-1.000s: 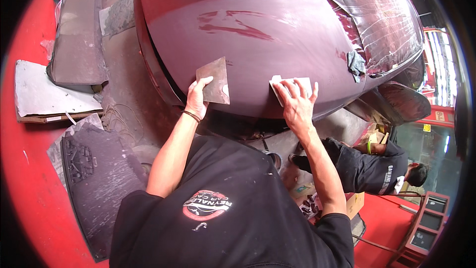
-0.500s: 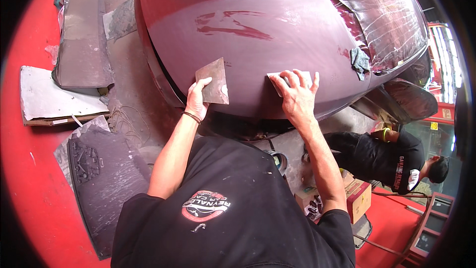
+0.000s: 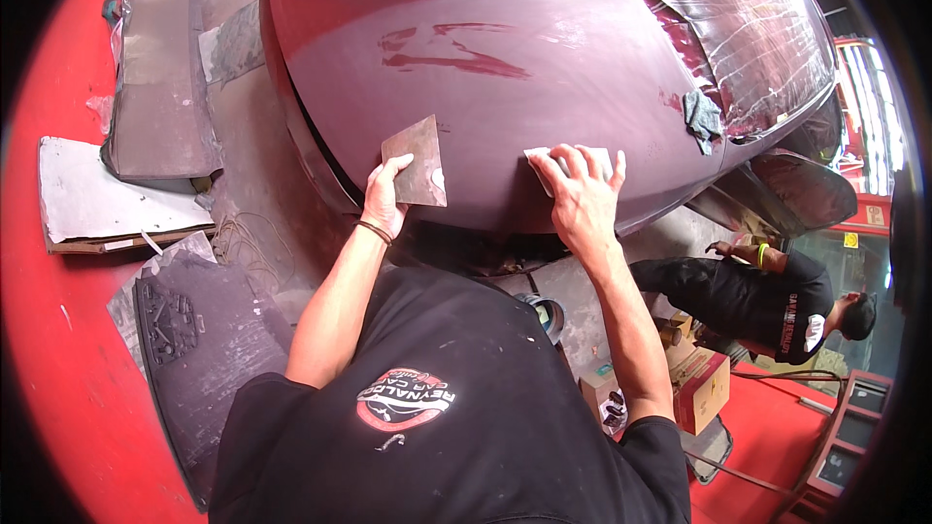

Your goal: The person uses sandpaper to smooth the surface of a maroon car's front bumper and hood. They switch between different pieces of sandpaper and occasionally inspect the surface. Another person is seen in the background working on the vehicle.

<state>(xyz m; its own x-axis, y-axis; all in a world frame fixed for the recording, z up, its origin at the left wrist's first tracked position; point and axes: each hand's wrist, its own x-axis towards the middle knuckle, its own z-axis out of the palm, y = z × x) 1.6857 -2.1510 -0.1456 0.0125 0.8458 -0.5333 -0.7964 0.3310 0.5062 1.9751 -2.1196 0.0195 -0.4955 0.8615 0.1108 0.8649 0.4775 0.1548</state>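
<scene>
My left hand [image 3: 384, 196] pinches a flat, square-edged greyish-brown sheet [image 3: 416, 163] by its near left side, thumb on top. The sheet is at the near part of the car hood [image 3: 485, 116]; whether it touches the paint I cannot tell. To the right, my right hand [image 3: 585, 196] grips a pale flat pad [image 3: 540, 175] on the same hood, its fingers bent over the top. Most of the pad is hidden under them, so its kind is unclear. The hood is dull maroon, with shinier dark red patches [image 3: 466, 62] farther off.
Clear plastic sheeting [image 3: 757, 29] covers the windshield, with a crumpled grey-green cloth [image 3: 702, 120] beside it. Dark panels [image 3: 165, 87] lie at left near the red wall. A co-worker [image 3: 757, 296] is at right, near a cardboard box [image 3: 701, 388]. A bucket [image 3: 546, 315] stands before me.
My right hand and its pad have shifted very slightly across the hood. My left hand keeps its hold on the sheet. The co-worker's arm has swung outward from the body.
</scene>
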